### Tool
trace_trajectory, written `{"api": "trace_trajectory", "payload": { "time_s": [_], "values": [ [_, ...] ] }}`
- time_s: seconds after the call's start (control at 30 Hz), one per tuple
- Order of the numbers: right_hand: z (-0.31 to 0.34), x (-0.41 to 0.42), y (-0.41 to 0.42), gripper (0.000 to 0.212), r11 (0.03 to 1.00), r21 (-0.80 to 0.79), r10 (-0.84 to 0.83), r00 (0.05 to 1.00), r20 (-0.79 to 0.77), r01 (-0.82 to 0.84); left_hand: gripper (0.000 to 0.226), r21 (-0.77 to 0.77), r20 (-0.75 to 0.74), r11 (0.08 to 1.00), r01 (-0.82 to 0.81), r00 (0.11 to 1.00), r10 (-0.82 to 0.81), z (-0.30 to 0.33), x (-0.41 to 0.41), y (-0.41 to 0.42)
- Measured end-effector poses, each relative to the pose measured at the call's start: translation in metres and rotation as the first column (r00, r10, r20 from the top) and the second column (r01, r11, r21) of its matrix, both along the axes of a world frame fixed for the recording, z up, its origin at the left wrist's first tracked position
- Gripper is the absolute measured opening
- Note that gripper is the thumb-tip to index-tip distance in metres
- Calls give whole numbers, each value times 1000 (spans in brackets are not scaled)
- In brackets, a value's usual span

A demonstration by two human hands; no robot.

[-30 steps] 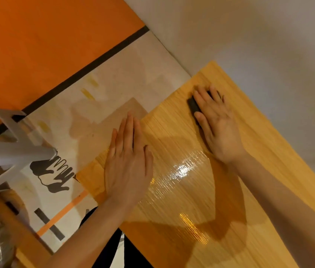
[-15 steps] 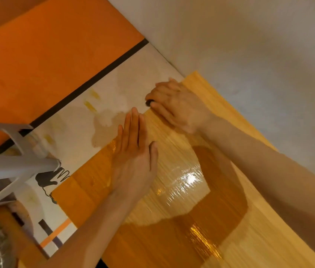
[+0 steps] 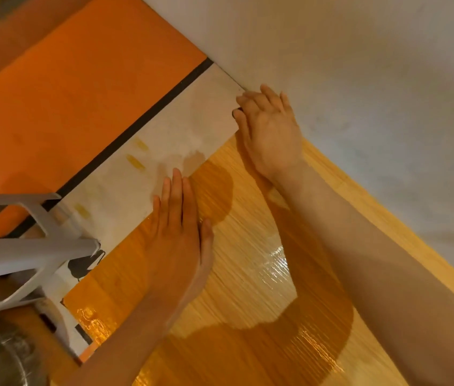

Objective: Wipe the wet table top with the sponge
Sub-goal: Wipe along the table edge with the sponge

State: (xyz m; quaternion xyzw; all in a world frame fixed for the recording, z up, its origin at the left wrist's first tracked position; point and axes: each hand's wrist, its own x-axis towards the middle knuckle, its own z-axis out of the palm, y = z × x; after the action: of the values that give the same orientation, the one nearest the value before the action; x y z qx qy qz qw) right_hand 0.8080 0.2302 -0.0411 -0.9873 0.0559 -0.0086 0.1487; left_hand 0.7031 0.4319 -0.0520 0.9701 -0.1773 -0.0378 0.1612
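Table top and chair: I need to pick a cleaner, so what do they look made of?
The table top looks like wood or bamboo with a glossy coat: fine straight grain, bright wet glare. The chair looks like matte grey plastic with moulded struts, though painted metal is possible.

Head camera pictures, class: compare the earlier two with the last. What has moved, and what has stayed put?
The right hand swept the dark sponge, now almost hidden under its fingers, from the far part of the wet yellow wooden table top out past its far corner. It kept hold of the sponge throughout. The left hand stayed pressed flat near the table's left edge.
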Motion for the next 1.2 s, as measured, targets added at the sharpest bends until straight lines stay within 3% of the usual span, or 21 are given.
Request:
{"api": "trace_trajectory", "payload": {
  "time_s": [0.3,0.53,0.73,0.87,1.07,1.2],
  "values": [
    [6,-98,-16,51,979,31,-205,978,31,204,64,6,-6,1000,5,1000,-5,0,-1,1],
    [3,-20,4,52,996,40,-78,996,38,76,64,10,20,1000,-22,1000,22,-2,0,-2],
    [7,-94,0,51,994,67,-93,995,37,90,64,-24,-4,1000,1,1000,-1,0,-1,0],
    [12,-84,-6,47,987,131,-89,996,-19,91,62,-91,-51,996,14,999,-18,6,0,3],
    [18,-83,8,46,947,243,-212,977,-12,208,56,-203,-145,977,-73,988,44,27,-14,68],
    [21,-84,18,46,949,218,-229,973,-26,229,58,-163,-172,981,-110,982,82,29,-37,131]
  ]
}}
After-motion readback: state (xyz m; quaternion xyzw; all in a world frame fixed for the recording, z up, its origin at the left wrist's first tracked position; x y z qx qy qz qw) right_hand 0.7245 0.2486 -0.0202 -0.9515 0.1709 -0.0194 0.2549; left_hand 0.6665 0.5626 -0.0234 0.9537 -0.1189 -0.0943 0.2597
